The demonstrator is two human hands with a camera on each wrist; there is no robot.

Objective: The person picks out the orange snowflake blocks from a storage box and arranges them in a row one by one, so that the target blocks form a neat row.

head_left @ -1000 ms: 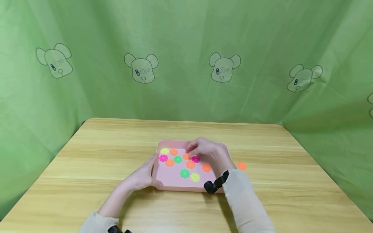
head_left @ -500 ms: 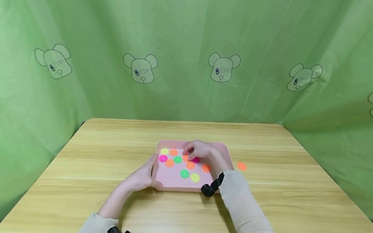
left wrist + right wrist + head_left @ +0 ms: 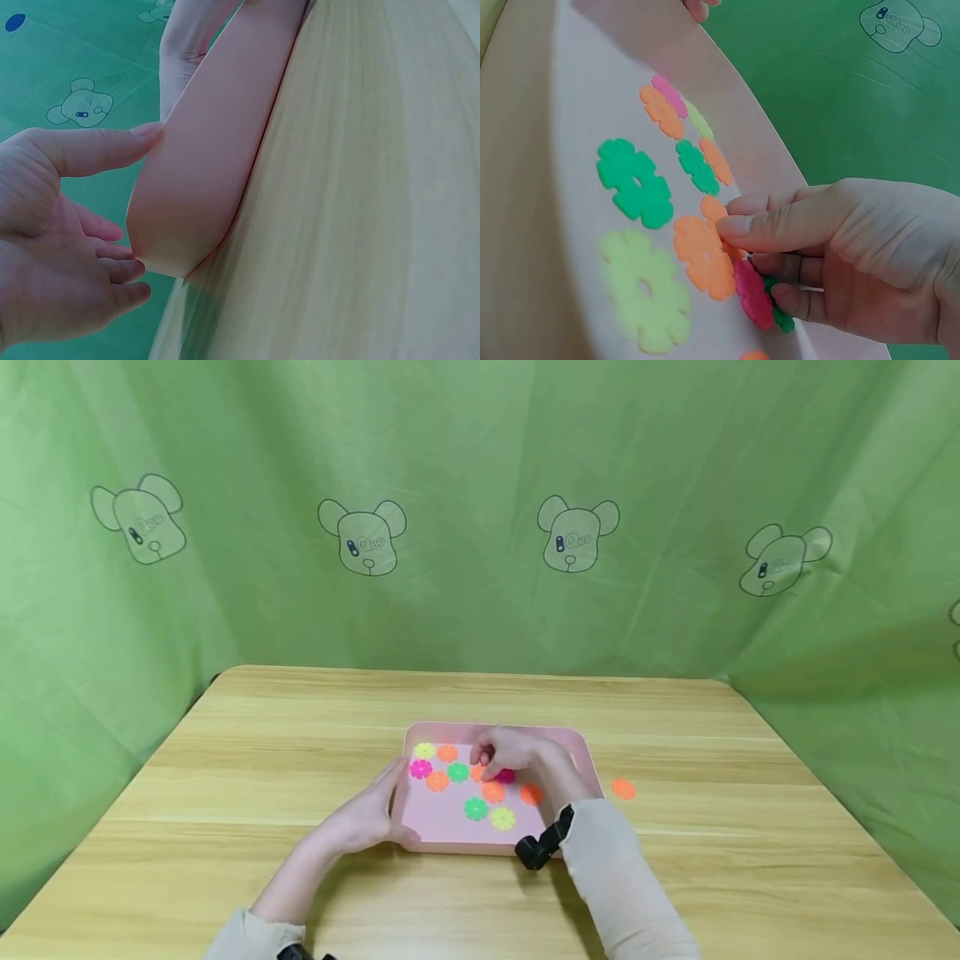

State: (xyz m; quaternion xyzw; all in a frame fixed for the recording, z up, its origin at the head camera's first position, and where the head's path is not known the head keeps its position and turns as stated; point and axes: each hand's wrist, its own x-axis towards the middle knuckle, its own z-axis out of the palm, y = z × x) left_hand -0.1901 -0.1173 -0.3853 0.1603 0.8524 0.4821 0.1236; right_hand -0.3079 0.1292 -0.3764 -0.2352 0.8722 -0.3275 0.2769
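Note:
A shallow pink tray [image 3: 465, 846] lies on the table, with several flower-shaped plastic discs inside. At its near left corner, my left hand [image 3: 365, 814] holds the tray, the thumb on the front wall and the fingers along the left side. My right hand [image 3: 517, 752] reaches into the tray and pinches an orange disc [image 3: 712, 205] between thumb and forefinger, partly hiding it. Close to those fingers lie another orange disc [image 3: 703, 257], a magenta disc [image 3: 753, 295] and a green disc [image 3: 783, 313] partly hidden behind it.
Outside the tray, an orange disc [image 3: 623, 789] lies on the wooden table [image 3: 750, 827] to the right. In the tray's near part are a green disc [image 3: 476, 808] and a yellow disc [image 3: 503, 818]. A green curtain [image 3: 465, 618] hangs behind the table.
My right hand has lowered slightly and shifted left onto the orange disc. The orange disc nearer me has been nudged a little towards me. My left hand stays on the tray.

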